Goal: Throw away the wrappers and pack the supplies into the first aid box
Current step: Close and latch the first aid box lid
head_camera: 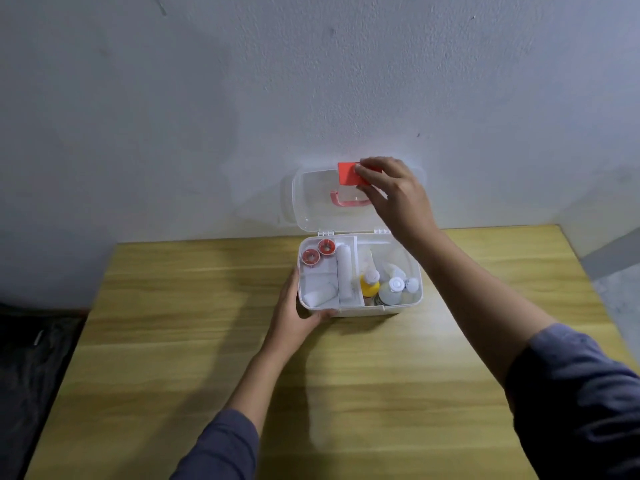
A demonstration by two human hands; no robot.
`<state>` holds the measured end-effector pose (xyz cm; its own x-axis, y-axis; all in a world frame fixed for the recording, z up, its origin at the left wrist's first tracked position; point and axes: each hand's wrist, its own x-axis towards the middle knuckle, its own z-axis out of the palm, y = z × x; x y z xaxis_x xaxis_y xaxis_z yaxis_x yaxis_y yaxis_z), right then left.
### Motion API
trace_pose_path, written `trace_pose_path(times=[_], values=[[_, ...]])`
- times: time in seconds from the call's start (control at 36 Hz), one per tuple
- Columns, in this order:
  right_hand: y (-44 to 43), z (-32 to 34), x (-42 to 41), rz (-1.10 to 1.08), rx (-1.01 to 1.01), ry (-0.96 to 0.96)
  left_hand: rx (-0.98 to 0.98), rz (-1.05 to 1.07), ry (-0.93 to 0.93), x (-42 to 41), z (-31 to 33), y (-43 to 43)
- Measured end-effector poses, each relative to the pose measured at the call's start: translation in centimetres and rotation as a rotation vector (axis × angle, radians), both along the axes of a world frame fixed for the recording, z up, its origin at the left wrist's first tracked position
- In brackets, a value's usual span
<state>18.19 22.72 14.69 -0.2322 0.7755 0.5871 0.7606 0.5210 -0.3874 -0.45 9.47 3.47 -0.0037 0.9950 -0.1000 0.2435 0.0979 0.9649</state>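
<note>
A white first aid box [401, 309] stands open on the wooden table near the wall. Its clear lid [311, 199] is upright, with a pink handle [348, 201] and a red latch [347, 173] at the top edge. My right hand [391, 192] grips the lid at the latch. My left hand [294, 306] presses against the box's left front corner. Inside, a tray holds two red tape rolls [318, 251] and white bandage rolls [344, 271]. To the right stand a yellow bottle [370, 285] and white bottles [393, 291].
The wooden table [194, 341] runs up to a white wall [207, 116]. A dark bag or cloth [31, 351] lies on the floor to the left of the table. No wrappers show on the tabletop.
</note>
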Motion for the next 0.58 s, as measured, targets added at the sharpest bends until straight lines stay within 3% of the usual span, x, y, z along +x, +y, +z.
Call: trace_pose_path(times=[0.25,0.47,0.58], values=[[-4.7,-0.4,0.7,0.046,0.034,0.246,0.000,0.075,-0.050,0.2,-0.2,-0.1],[-12.0,-5.7,1.6,0.121,0.006,0.260,-0.102,0.132,-0.174,0.6,-1.5,0.0],[-14.3,-8.3,1.8,0.146,-0.079,0.283,-0.106,0.138,-0.110,0.5,-2.1,-0.1]])
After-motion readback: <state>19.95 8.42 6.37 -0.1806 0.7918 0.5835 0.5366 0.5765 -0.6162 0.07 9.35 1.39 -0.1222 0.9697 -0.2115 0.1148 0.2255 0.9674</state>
